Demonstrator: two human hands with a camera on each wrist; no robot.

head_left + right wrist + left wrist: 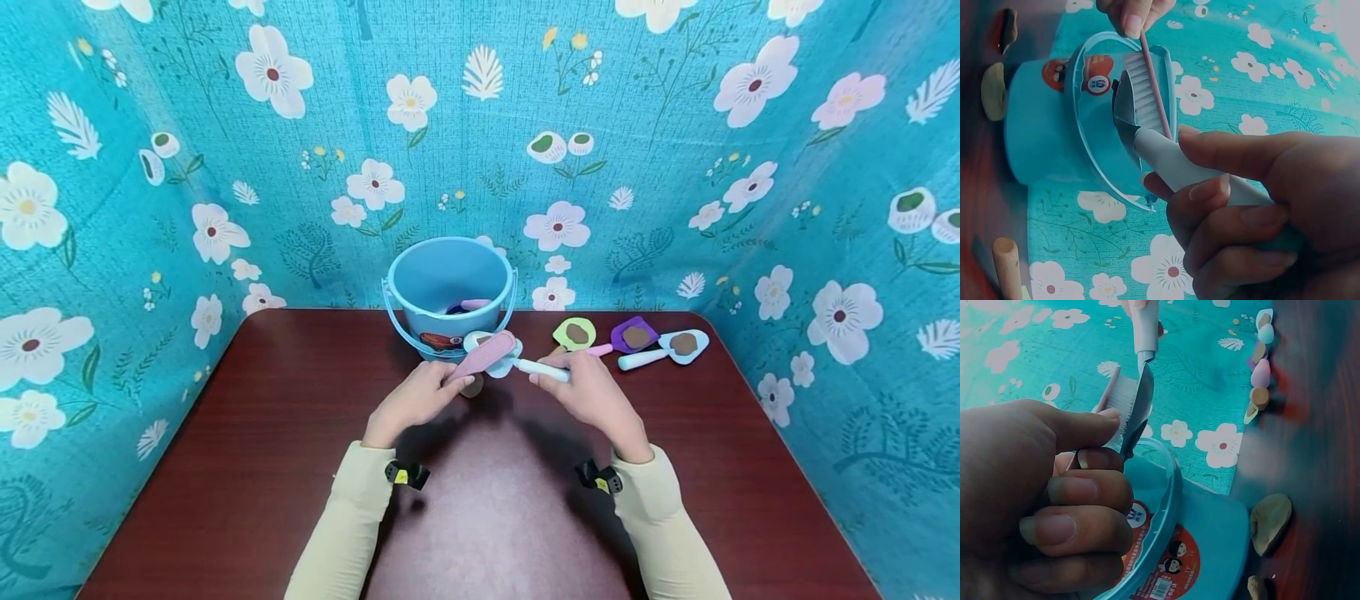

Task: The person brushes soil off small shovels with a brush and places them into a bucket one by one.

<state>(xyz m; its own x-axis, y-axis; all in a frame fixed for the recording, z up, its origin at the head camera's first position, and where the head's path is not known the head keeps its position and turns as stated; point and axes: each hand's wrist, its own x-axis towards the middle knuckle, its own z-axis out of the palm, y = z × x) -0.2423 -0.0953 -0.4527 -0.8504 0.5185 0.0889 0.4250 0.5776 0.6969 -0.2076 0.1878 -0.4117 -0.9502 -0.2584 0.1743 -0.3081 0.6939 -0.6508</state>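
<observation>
My left hand [415, 402] grips a pink brush [486, 354] with white bristles. In my right hand [597, 400] is the pale handle of a small shovel [545, 369] with a light-blue head. The bristles [1142, 84] lie against the shovel's head [1124, 103] in the right wrist view, in front of the light-blue bucket [423, 319]. A brown patch shows on the head, partly hidden by the brush. Inside the bucket lies a pink and dark-purple item [474, 305], mostly out of sight.
Right of the bucket lie a green shovel [564, 332], a purple shovel [621, 335] and another light-blue shovel [699, 342], each with a brown patch on its head. Stones [1270, 524] lie on the dark red table [300, 467] beside the bucket. Flowered turquoise cloth [465, 167] surrounds the table.
</observation>
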